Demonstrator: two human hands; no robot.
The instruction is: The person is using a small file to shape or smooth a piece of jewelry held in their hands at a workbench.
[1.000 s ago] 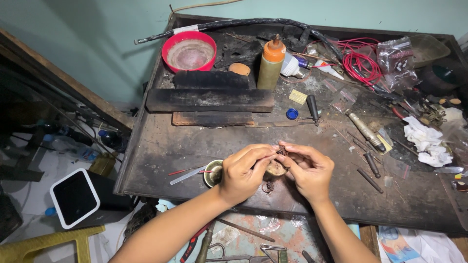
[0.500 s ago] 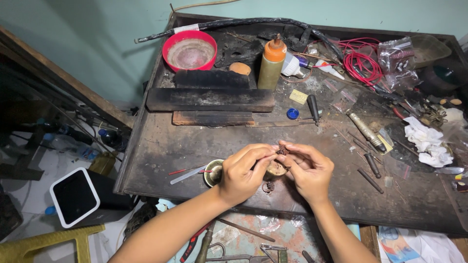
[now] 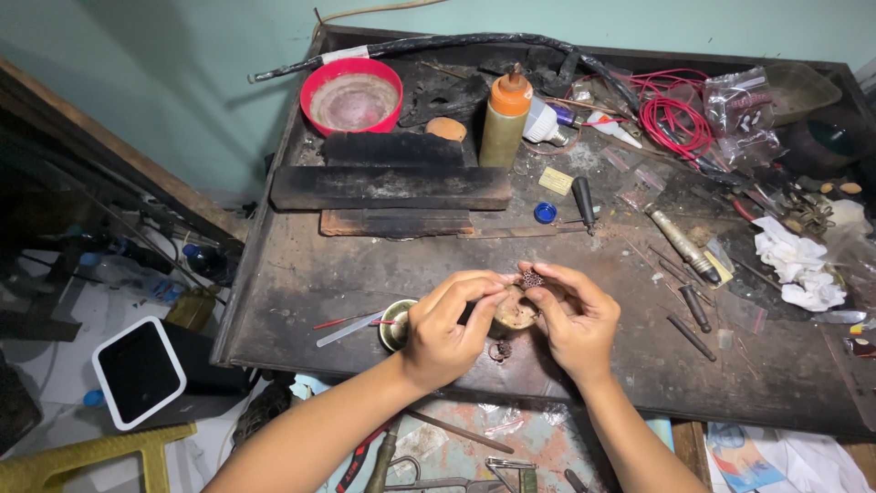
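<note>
Both hands meet over the front edge of the dirty table [image 3: 301,274]. The right hand [image 3: 577,321] is pinching a small dark beaded piece [image 3: 532,278] in its fingertips, and the left hand [image 3: 444,330] is curled shut right against it. A little round tin [image 3: 395,326] sits just left of them.

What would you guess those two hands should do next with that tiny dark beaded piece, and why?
Probably keep it steady over the round wooden peg. The right hand pinches the small beaded piece at its fingertips just above the peg, and the left hand meets it there. Nothing else supports the piece, so lowering it gently looks safest.
</note>
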